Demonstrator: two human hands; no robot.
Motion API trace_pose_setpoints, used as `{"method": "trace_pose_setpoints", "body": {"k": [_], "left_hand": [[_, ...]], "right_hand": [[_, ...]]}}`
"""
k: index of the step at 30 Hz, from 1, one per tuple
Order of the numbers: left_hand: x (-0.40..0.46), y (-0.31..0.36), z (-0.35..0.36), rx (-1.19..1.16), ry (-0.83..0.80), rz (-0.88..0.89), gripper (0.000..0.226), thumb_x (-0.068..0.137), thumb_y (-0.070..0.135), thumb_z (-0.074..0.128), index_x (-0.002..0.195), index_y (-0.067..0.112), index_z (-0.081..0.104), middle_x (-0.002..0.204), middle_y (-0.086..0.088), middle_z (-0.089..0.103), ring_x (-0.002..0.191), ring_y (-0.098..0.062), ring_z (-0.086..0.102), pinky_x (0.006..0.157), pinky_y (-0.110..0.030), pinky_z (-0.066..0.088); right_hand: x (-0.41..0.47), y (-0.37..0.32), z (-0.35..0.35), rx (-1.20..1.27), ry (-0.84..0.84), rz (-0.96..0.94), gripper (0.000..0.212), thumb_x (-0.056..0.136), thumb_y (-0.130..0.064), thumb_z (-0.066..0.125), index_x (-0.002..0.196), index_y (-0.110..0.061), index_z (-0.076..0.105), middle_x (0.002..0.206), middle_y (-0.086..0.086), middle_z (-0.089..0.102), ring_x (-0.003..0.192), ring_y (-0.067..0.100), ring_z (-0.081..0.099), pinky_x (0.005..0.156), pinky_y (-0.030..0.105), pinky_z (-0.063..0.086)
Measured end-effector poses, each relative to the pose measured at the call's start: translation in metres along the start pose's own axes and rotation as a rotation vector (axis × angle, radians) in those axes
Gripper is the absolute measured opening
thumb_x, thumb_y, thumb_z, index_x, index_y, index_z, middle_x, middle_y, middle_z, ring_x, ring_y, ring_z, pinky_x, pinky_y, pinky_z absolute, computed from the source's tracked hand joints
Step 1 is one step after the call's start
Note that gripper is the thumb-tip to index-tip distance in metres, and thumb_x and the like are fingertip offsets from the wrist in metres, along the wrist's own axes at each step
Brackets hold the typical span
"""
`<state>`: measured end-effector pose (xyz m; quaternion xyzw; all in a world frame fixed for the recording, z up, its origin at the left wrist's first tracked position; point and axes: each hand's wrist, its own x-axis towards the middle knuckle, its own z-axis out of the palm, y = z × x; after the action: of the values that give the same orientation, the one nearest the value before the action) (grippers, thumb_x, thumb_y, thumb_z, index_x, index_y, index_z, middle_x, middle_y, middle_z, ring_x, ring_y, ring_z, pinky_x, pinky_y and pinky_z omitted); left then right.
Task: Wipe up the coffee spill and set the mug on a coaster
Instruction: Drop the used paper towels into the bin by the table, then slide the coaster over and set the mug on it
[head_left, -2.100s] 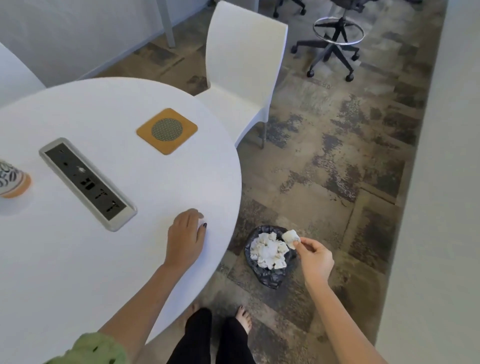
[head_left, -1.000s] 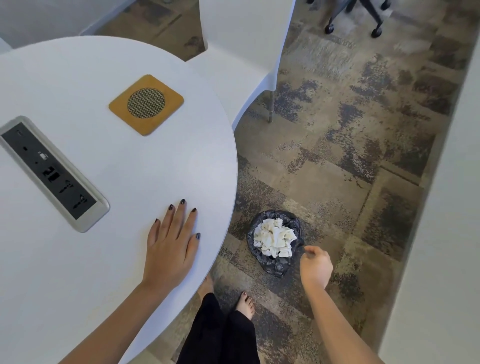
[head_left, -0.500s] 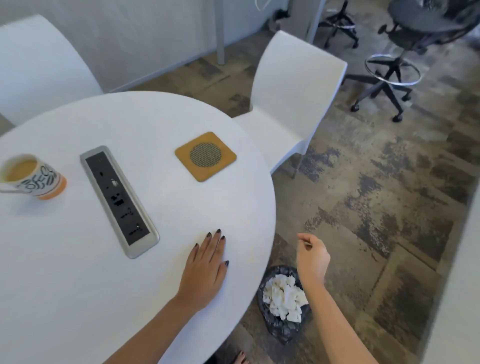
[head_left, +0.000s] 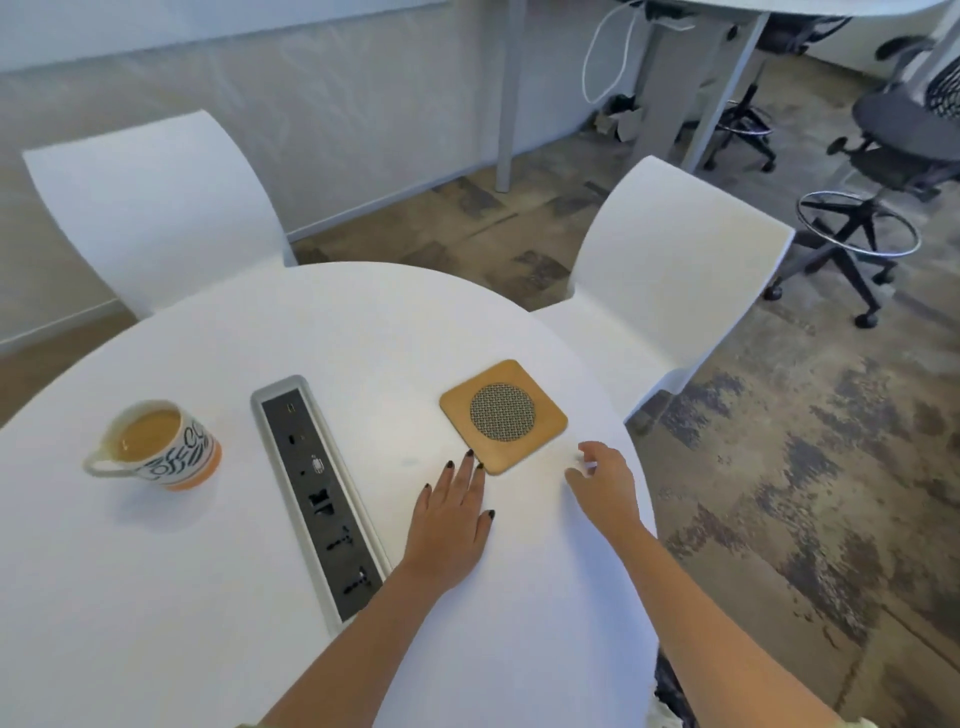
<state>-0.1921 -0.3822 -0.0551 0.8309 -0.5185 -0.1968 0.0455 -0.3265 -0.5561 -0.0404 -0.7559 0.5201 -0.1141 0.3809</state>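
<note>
A patterned mug (head_left: 158, 447) full of milky coffee stands at the left of the round white table (head_left: 182, 597). A square tan coaster (head_left: 503, 415) with a mesh disc in its middle lies toward the right edge. My left hand (head_left: 453, 514) rests flat on the tabletop, fingers spread, with its fingertips touching the coaster's near corner. My right hand (head_left: 605, 480) hovers just right of the coaster, open and empty. No spill shows on the table.
A long grey power socket strip (head_left: 319, 493) is set into the table between mug and coaster. Two white chairs (head_left: 670, 270) stand at the far side. A dark office stool (head_left: 878, 208) and desk legs are at the back right.
My right hand dropped the tissue wad into the floor bin, then rose over the table beside the coaster. My left hand slid forward to the coaster. The view tilted up, off the bin.
</note>
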Motion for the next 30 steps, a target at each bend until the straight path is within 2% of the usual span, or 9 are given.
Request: {"method": "trace_pose_setpoints", "body": {"k": [3, 6, 7, 14, 16, 19, 22, 26, 30], "left_hand": [[0.014, -0.006, 0.001, 0.086, 0.003, 0.038, 0.064, 0.094, 0.045, 0.016, 0.149, 0.016, 0.029, 0.16, -0.001, 0.019, 0.144, -0.029, 0.028, 0.107, -0.053, 0.034], [0.018, -0.012, 0.008, 0.109, 0.007, 0.031, 0.057, 0.092, 0.044, 0.032, 0.139, 0.016, 0.048, 0.152, -0.003, 0.04, 0.133, -0.029, 0.047, 0.097, -0.053, 0.045], [0.019, -0.013, 0.011, 0.106, 0.015, 0.04, 0.057, 0.092, 0.044, 0.033, 0.139, 0.016, 0.048, 0.151, -0.003, 0.041, 0.133, -0.028, 0.047, 0.097, -0.053, 0.045], [0.021, -0.02, 0.013, 0.098, -0.042, 0.041, 0.058, 0.092, 0.048, 0.033, 0.138, 0.017, 0.049, 0.15, -0.002, 0.043, 0.131, -0.026, 0.05, 0.096, -0.051, 0.047], [0.017, -0.022, 0.014, 0.091, -0.017, 0.05, 0.061, 0.094, 0.049, 0.026, 0.144, 0.016, 0.04, 0.156, -0.002, 0.03, 0.138, -0.025, 0.04, 0.103, -0.052, 0.04], [0.008, -0.023, 0.011, 0.09, -0.078, 0.076, 0.071, 0.091, 0.054, 0.005, 0.153, 0.02, 0.001, 0.162, 0.004, -0.01, 0.15, -0.02, -0.003, 0.117, -0.05, 0.005], [-0.01, -0.025, 0.007, 0.081, -0.097, 0.085, 0.073, 0.089, 0.058, -0.002, 0.153, 0.021, -0.005, 0.159, 0.009, -0.018, 0.146, -0.013, -0.013, 0.117, -0.05, 0.001], [-0.041, -0.031, 0.018, 0.143, -0.094, 0.046, 0.065, 0.098, 0.053, 0.007, 0.141, 0.021, 0.043, 0.153, 0.006, 0.035, 0.135, -0.019, 0.045, 0.097, -0.049, 0.048], [-0.077, -0.024, 0.029, 0.16, -0.081, 0.067, 0.059, 0.099, 0.05, 0.01, 0.133, 0.024, 0.051, 0.143, 0.01, 0.051, 0.122, -0.017, 0.058, 0.086, -0.043, 0.054]], "right_hand": [[0.03, -0.014, 0.011, -0.001, -0.01, 0.01, 0.047, 0.085, -0.015, 0.063, 0.13, -0.007, 0.051, 0.127, 0.013, 0.053, 0.115, 0.029, 0.052, 0.094, 0.032, 0.039], [0.05, -0.023, 0.022, 0.017, -0.007, -0.029, 0.009, 0.078, -0.022, 0.059, 0.084, -0.026, 0.054, 0.093, 0.009, 0.055, 0.086, 0.026, 0.053, 0.066, 0.027, 0.037], [0.055, -0.025, 0.025, 0.01, 0.003, -0.049, 0.017, 0.074, -0.025, 0.057, 0.074, -0.034, 0.043, 0.085, 0.005, 0.048, 0.079, 0.021, 0.045, 0.061, 0.024, 0.032], [0.069, -0.024, 0.025, 0.005, -0.067, 0.031, 0.027, 0.075, -0.016, 0.066, 0.062, -0.011, 0.042, 0.072, 0.008, 0.043, 0.063, 0.022, 0.039, 0.052, 0.026, 0.027], [0.066, -0.024, 0.026, 0.014, -0.109, 0.065, 0.02, 0.076, -0.017, 0.068, 0.071, -0.01, 0.05, 0.073, 0.006, 0.045, 0.067, 0.023, 0.044, 0.056, 0.028, 0.032], [0.053, -0.021, 0.024, 0.117, -0.098, 0.138, 0.028, 0.078, -0.021, 0.071, 0.098, -0.008, 0.055, 0.087, 0.003, 0.052, 0.078, 0.022, 0.051, 0.063, 0.028, 0.038], [0.032, -0.019, 0.019, 0.191, -0.079, 0.186, 0.022, 0.083, -0.016, 0.068, 0.098, -0.008, 0.055, 0.087, 0.001, 0.056, 0.083, 0.021, 0.056, 0.065, 0.028, 0.043], [0.001, -0.005, 0.014, 0.434, -0.096, 0.295, 0.017, 0.079, -0.001, 0.068, 0.094, -0.004, 0.06, 0.089, 0.012, 0.066, 0.083, 0.024, 0.066, 0.077, 0.033, 0.057], [-0.042, 0.005, 0.007, 0.613, -0.16, 0.329, 0.02, 0.08, 0.01, 0.063, 0.098, 0.002, 0.066, 0.088, 0.017, 0.07, 0.081, 0.024, 0.067, 0.066, 0.02, 0.057]]}}
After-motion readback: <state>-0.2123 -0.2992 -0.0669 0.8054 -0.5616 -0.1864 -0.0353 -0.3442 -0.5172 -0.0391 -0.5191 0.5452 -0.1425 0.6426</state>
